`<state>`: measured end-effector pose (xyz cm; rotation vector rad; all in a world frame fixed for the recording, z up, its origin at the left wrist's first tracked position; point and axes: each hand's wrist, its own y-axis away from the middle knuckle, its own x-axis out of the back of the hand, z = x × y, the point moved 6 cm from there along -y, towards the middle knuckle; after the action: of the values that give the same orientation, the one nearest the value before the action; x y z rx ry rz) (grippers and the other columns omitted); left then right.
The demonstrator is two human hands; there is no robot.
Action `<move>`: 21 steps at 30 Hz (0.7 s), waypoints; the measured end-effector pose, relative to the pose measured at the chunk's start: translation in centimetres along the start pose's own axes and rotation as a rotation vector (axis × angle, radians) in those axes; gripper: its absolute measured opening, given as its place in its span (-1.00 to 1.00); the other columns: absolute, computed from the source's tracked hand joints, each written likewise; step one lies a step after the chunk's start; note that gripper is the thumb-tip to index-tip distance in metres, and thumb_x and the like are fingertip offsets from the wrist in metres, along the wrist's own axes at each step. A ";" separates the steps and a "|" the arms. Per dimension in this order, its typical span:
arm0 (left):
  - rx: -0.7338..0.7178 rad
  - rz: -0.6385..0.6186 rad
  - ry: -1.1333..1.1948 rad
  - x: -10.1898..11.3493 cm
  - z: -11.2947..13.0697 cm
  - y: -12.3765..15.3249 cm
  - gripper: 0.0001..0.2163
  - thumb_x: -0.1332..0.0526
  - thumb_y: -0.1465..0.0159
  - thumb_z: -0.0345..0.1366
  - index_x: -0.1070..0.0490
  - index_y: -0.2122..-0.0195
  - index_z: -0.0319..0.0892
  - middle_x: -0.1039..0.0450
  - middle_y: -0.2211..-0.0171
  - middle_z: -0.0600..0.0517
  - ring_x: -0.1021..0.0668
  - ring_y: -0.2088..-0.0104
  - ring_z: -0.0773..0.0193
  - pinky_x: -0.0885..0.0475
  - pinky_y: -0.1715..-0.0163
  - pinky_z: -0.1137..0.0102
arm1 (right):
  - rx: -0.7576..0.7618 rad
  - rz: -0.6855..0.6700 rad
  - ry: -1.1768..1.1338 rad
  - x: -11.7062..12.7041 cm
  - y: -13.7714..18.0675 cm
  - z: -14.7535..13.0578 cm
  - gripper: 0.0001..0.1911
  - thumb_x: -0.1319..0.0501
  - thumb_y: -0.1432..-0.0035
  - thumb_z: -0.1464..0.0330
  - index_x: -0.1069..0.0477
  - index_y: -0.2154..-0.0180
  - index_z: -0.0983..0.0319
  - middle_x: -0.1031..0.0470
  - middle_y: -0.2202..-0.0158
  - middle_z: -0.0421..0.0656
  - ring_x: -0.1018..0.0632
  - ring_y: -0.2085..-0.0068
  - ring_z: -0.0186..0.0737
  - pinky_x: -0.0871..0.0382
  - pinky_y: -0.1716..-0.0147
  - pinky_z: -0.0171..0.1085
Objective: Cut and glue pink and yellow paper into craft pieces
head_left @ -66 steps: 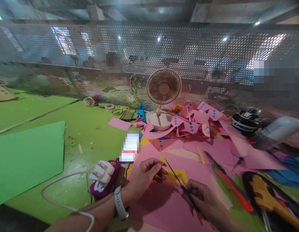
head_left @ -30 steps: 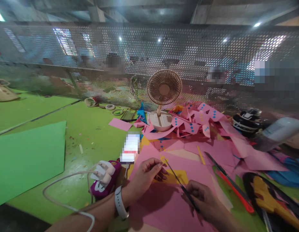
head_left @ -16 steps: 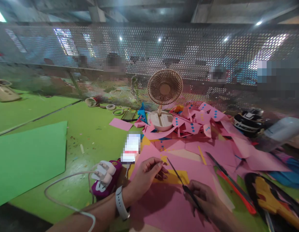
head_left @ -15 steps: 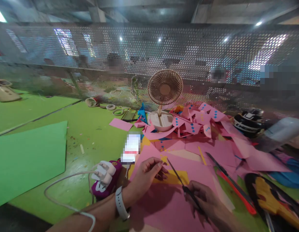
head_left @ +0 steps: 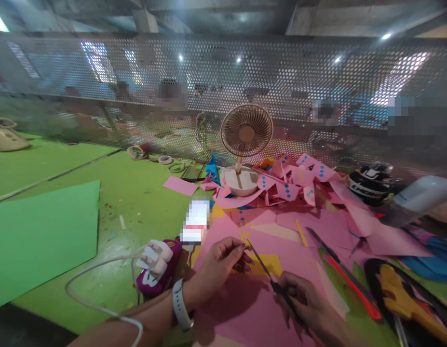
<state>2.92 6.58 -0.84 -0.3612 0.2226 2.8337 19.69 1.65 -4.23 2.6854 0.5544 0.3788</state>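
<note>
My left hand [head_left: 225,258], with a white watch band [head_left: 182,303] on its wrist, pinches a tiny piece at its fingertips, too small to make out. My right hand [head_left: 304,294] grips a slim pointed metal tool with a black handle [head_left: 286,299]; its exact kind is unclear. The tool's tip is at the left fingertips, touching or very close. Both hands are above pink paper sheets [head_left: 234,308], where a yellow paper strip [head_left: 270,264] lies behind the tool.
A small fan [head_left: 247,132] stands behind a heap of pink cut paper [head_left: 291,180]. Left are a phone [head_left: 196,221], a purple power socket [head_left: 161,267] with cable, and a green sheet [head_left: 46,236]. Right lie a red-and-black cutter [head_left: 348,277] and a yellow-handled tool [head_left: 400,294].
My right hand has shifted slightly left, bringing the tool's tip to the left fingertips. The left hand has barely moved and still pinches.
</note>
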 end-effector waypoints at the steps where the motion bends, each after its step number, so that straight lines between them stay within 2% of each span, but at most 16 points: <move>1: -0.001 -0.001 0.000 0.0 0.0 0.0 -0.79 -0.22 -0.15 -0.18 -0.39 0.37 -0.25 -0.45 0.51 0.03 -0.49 0.52 0.35 -0.38 0.46 0.43 | 0.001 0.005 0.007 0.0 0.0 0.1 -0.50 -0.15 0.05 -0.09 -0.16 0.47 0.22 -0.29 0.65 -0.34 -0.22 0.73 -0.53 -0.06 0.74 -0.48; 21: -0.005 0.018 -0.033 0.1 0.0 0.1 -0.78 -0.20 -0.16 -0.20 -0.40 0.35 -0.29 -0.47 0.50 0.00 -0.49 0.51 0.34 -0.38 0.45 0.43 | 0.001 -0.017 -0.013 -0.2 0.2 -0.1 -0.55 -0.19 0.01 -0.02 -0.18 0.46 0.24 -0.29 0.64 -0.34 -0.22 0.72 -0.56 -0.09 0.75 -0.51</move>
<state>2.81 6.53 -0.88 -0.3149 0.2133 2.8560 19.59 1.41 -4.07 2.6805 0.5727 0.3566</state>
